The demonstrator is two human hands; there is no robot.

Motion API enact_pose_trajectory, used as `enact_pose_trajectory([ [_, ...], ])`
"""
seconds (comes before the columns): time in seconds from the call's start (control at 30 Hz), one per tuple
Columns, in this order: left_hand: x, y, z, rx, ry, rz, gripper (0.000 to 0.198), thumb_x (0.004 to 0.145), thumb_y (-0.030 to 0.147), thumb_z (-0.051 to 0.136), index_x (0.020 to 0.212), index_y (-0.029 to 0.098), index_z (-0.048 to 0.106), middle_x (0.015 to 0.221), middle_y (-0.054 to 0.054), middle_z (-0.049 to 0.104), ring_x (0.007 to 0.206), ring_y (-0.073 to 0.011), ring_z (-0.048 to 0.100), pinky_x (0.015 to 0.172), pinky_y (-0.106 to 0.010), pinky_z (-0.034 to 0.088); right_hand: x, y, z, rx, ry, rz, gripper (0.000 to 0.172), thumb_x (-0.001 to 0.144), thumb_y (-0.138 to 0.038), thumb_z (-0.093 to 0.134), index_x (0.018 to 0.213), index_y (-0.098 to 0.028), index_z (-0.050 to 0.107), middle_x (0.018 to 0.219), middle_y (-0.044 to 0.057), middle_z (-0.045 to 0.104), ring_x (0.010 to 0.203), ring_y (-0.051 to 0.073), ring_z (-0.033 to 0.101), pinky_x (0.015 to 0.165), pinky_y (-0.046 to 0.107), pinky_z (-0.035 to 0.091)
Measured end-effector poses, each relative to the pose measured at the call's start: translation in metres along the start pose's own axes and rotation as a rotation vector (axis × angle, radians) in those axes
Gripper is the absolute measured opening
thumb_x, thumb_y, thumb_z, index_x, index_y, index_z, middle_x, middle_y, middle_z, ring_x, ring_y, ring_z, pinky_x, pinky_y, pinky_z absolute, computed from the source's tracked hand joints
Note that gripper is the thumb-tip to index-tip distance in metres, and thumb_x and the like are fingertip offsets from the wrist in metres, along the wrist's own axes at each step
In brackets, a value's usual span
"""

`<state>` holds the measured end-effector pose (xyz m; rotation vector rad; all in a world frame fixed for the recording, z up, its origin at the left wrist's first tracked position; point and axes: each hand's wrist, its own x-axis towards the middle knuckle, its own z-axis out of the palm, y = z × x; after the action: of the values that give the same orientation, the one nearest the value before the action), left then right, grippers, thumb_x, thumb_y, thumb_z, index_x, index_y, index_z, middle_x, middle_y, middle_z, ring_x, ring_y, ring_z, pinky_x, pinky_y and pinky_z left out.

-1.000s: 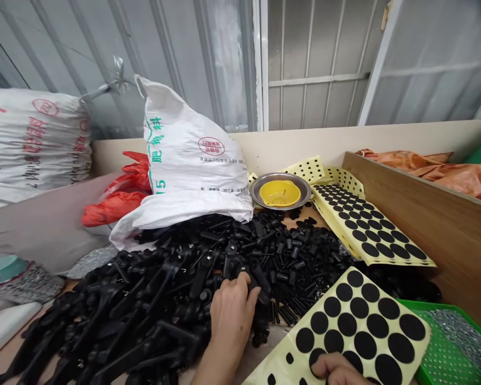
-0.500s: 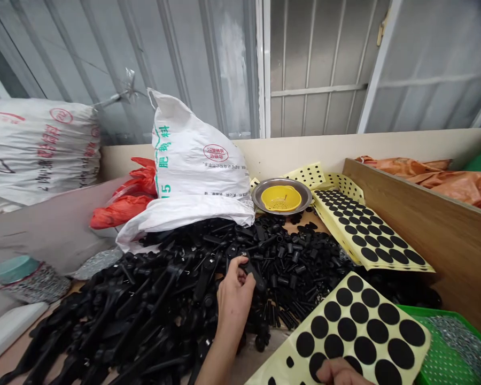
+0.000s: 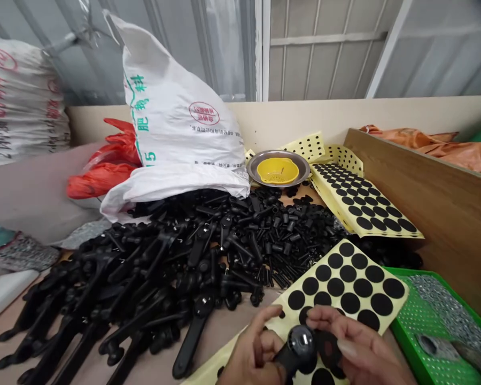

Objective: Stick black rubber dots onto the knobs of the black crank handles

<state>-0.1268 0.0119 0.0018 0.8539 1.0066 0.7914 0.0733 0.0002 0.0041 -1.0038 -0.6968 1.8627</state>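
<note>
one black lever (image 3: 292,353) lies clasped between left fingers (image 3: 264,316); right fingers (image 3: 329,317) pinch a black disc (image 3: 327,347).

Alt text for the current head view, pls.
A left hand holds a black part with a shiny round end and the right hand a black disc, over a yellow sheet of black dots. Behind lie a heap of black parts and a white sack; a green tray is at right.
</note>
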Motion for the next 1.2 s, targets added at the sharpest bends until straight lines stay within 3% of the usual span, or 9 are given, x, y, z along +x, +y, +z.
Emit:
enact_pose_trajectory([
  [0.17,-0.006,-0.003,0.003,0.097,-0.106,-0.036,0.038,0.059,0.016,0.057,0.097,0.017,0.059,0.069,0.003,0.057,0.046,-0.0049,0.037,0.044,-0.019,0.026,-0.004,0.006,0.007,-0.019,-0.013,0.033,0.016,0.073,-0.033,0.069,0.07,-0.018,0.065,0.117,0.007,0.054,0.107,0.025,0.051,0.091,0.034,0.039],
  [0.3,-0.004,-0.007,0.003,0.192,-0.114,0.035,0.033,0.065,0.022,0.062,0.098,0.019,0.061,0.069,0.002,0.06,0.05,-0.0078,0.043,0.047,-0.02,0.032,-0.004,0.011,0.011,-0.035,0.044,0.018,0.016,0.07,-0.032,0.072,0.07,-0.018,0.065,0.108,0.007,0.059,0.104,0.023,0.052,0.09,0.032,0.038],
  [0.43,-0.004,-0.018,0.001,0.41,0.01,0.124,0.036,0.066,0.02,0.061,0.102,0.02,0.064,0.065,0.001,0.06,0.062,-0.0145,0.053,0.061,-0.024,0.043,-0.005,0.012,0.017,-0.097,0.063,-0.001,0.022,0.067,-0.036,0.072,0.062,-0.018,0.061,0.106,0.007,0.059,0.099,0.024,0.052,0.086,0.033,0.039],
  [0.57,-0.007,-0.018,0.0,0.567,0.041,0.163,0.043,0.066,0.012,0.055,0.106,0.023,0.065,0.064,0.002,0.062,0.059,-0.0141,0.051,0.059,-0.023,0.043,-0.004,0.009,0.025,-0.174,0.065,-0.016,0.022,0.069,-0.035,0.069,0.06,-0.018,0.058,0.105,0.007,0.058,0.1,0.025,0.051,0.085,0.033,0.038],
  [0.77,-0.012,-0.011,0.0,0.613,-0.007,0.145,0.051,0.064,0.01,0.05,0.112,0.023,0.062,0.07,0.001,0.065,0.06,-0.0143,0.052,0.059,-0.022,0.042,-0.005,0.009,0.027,-0.23,0.075,-0.025,0.02,0.073,-0.035,0.065,0.063,-0.019,0.057,0.104,0.006,0.056,0.097,0.023,0.05,0.084,0.032,0.038],
  [0.97,-0.013,-0.019,-0.002,0.633,0.052,0.172,0.052,0.064,0.011,0.051,0.113,0.025,0.062,0.07,0.001,0.066,0.062,-0.0161,0.055,0.064,-0.025,0.045,-0.002,0.011,0.027,-0.268,0.077,-0.031,0.02,0.073,-0.034,0.065,0.063,-0.019,0.055,0.103,0.005,0.056,0.094,0.023,0.051,0.08,0.031,0.039],
  [1.2,-0.018,-0.022,-0.003,0.707,0.114,0.162,0.058,0.061,0.01,0.049,0.114,0.026,0.062,0.086,-0.001,0.069,0.085,-0.0217,0.059,0.075,-0.028,0.047,-0.002,0.014,0.021,-0.315,0.066,-0.045,0.022,0.073,-0.038,0.065,0.064,-0.02,0.056,0.1,0.005,0.057,0.093,0.022,0.052,0.079,0.029,0.04],
])
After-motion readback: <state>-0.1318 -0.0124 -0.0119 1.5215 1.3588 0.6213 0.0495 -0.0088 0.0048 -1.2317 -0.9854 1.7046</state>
